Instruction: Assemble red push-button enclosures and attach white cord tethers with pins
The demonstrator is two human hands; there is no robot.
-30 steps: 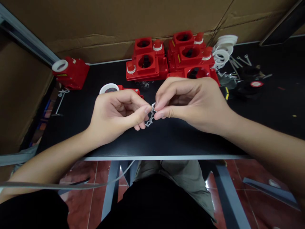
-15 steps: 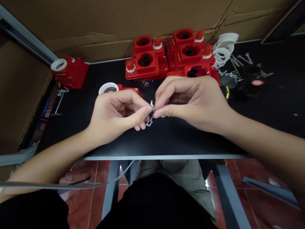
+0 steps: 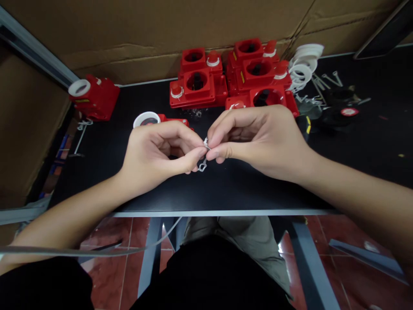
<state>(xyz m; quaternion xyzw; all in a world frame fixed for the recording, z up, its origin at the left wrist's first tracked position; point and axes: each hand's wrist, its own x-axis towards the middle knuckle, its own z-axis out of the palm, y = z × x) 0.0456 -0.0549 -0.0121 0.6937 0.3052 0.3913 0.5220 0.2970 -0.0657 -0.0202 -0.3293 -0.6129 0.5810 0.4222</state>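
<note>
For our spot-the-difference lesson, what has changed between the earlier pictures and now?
The right hand has shifted slightly left, closer to the left hand. Nothing was visibly let go: both still pinch the small white strip. The red housings stayed put.

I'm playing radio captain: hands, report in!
Left hand and right hand pinching small white piece. Held above black table. Red unit just beyond left hand.

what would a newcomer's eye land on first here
Probably the glossy red housings with round openings, clustered along the back of the black tabletop. Next, the bare left hand and right hand, pinching a small whitish jagged strip front and centre. White plastic rings pile up right of the housings.
</note>
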